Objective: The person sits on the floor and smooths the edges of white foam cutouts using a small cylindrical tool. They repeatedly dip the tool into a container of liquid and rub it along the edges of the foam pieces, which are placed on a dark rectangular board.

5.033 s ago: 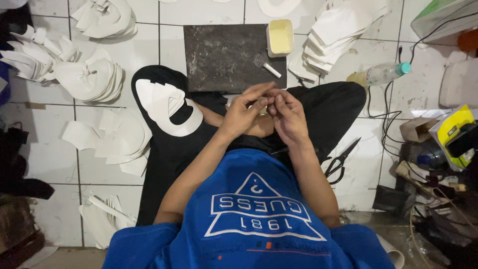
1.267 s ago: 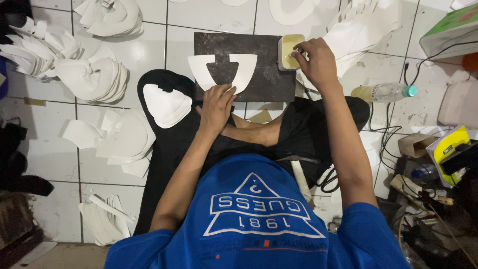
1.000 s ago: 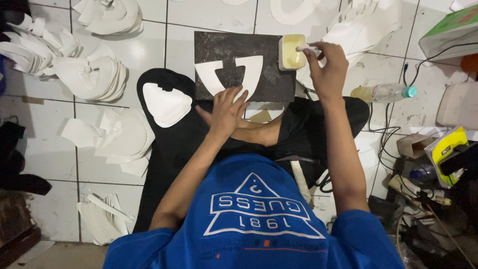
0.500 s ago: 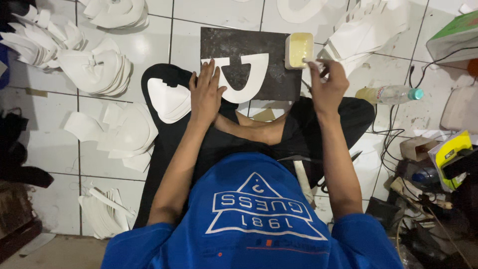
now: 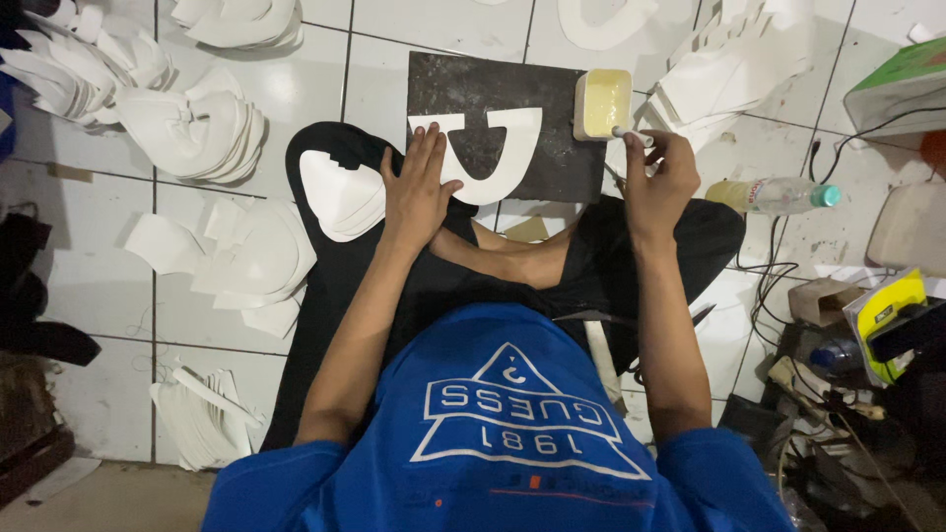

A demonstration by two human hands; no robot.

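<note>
My left hand lies flat with fingers spread on the left arm of a white U-shaped cut piece. That piece rests on a dark square board on the tiled floor in front of my crossed legs. My right hand grips a small white brush, whose tip sits at the edge of a small square tub of yellowish glue on the board's right corner.
Stacks of white cut pieces lie on the floor at left and upper right, another on my left thigh. A plastic bottle, cables and boxes crowd the right side. Scissors lie by my right leg.
My hands left my lap; a white U-shaped piece now lies on the board under my left hand. My right hand reached to the glue tub and now holds the brush beside it.
</note>
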